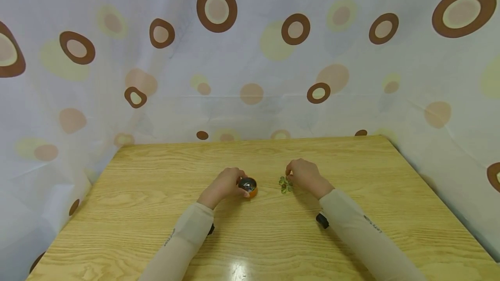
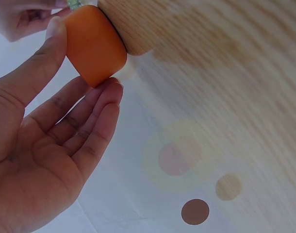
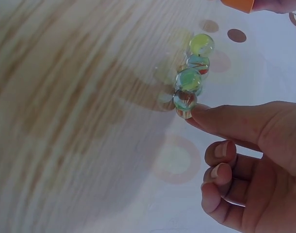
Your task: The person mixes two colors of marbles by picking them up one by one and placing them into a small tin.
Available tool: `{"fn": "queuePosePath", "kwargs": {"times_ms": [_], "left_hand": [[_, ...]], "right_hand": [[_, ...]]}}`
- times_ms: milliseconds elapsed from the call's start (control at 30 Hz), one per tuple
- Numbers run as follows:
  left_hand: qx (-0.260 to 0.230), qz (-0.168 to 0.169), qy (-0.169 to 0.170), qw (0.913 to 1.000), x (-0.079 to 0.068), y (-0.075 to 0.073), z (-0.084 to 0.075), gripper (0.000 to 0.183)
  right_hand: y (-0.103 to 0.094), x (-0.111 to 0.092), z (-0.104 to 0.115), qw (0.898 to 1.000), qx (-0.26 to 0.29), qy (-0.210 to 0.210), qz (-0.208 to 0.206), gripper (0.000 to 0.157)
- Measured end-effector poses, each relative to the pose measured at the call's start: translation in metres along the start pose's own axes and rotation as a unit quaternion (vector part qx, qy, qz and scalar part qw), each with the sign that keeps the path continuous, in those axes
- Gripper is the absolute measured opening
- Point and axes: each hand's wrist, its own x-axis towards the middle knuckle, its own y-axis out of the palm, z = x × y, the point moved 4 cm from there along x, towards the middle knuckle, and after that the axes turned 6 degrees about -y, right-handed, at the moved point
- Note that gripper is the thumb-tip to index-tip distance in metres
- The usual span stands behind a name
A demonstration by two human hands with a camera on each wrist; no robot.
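Observation:
My left hand holds a small orange bowl on the table, thumb on one side and fingers on the other. Its dark, shiny inside shows in the head view. To the right of the bowl lies a cluster of clear glass marbles with green, yellow and red swirls. My right hand is at the near end of this cluster in the right wrist view, thumb and forefinger pinching a marble. Most of the forefinger is hidden behind the thumb, and the other fingers curl toward the palm.
Both hands work over a light wood-grain table. A pale curtain with brown, peach and yellow circles hangs behind the table and along its sides. Dark wrist devices show under both sleeves, one of them beside the right forearm.

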Motion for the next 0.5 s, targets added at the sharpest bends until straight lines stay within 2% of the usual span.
{"fn": "queuePosePath", "kwargs": {"times_ms": [500], "left_hand": [[-0.003, -0.002, 0.003, 1.0, 0.0004, 0.0009, 0.0009, 0.041]], "right_hand": [[0.0031, 0.0012, -0.0008, 1.0, 0.001, 0.0, 0.007, 0.009]]}}
